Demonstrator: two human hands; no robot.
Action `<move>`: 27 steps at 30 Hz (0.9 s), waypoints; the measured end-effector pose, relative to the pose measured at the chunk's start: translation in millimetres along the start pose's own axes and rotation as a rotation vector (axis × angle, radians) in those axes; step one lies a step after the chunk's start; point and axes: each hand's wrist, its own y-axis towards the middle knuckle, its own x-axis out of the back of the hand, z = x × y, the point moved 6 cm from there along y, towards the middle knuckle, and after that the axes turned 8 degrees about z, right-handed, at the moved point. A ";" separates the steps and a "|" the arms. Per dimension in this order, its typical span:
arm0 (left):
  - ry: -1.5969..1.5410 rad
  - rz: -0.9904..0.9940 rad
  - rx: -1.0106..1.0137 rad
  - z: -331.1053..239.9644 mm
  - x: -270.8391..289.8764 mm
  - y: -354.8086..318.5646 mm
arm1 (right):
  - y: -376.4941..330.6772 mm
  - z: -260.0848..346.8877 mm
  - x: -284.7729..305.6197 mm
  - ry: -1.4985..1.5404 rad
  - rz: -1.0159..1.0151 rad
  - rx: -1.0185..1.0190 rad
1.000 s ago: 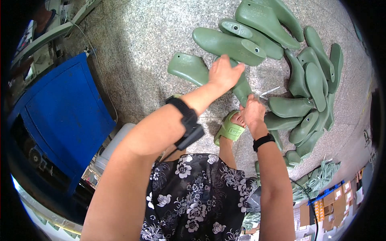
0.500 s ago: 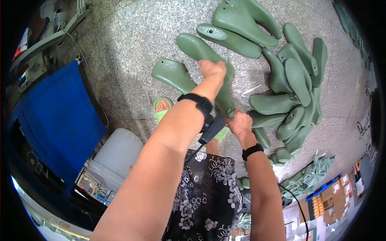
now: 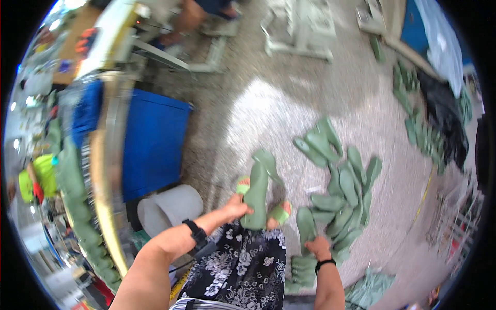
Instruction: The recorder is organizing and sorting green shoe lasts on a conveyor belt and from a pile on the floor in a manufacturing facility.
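Note:
My left hand [image 3: 237, 205] is closed around the edge of a green shoe last [image 3: 256, 199], which it holds up in front of my skirt. Behind that one, a second green last [image 3: 267, 161] shows in part. Over on the right, my right hand [image 3: 318, 247] is closed on the lower end of another green last [image 3: 306, 226]; its fingertips are partly blurred. Beside that hand several lasts lie heaped in a loose pile [image 3: 349, 188] on the speckled floor, and a row of lasts [image 3: 302, 271] sits just below it.
On the left stand a pale bucket [image 3: 173, 206], a blue panel [image 3: 155, 144] and a long rack edge [image 3: 101, 170] with lasts along it. More lasts [image 3: 426, 137] line the far right beside black sheeting [image 3: 444, 113]. A green bag [image 3: 371, 287] lies at lower right.
My view has swung upward and shows more of the room. My hands, close together before, are now apart: the left has drawn back with a last, the right has moved toward the row.

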 end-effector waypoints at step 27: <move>-0.278 -0.458 -0.550 62.0 170.2 -531.3 | -446.5 336.9 168.1 -0.129 -0.016 0.686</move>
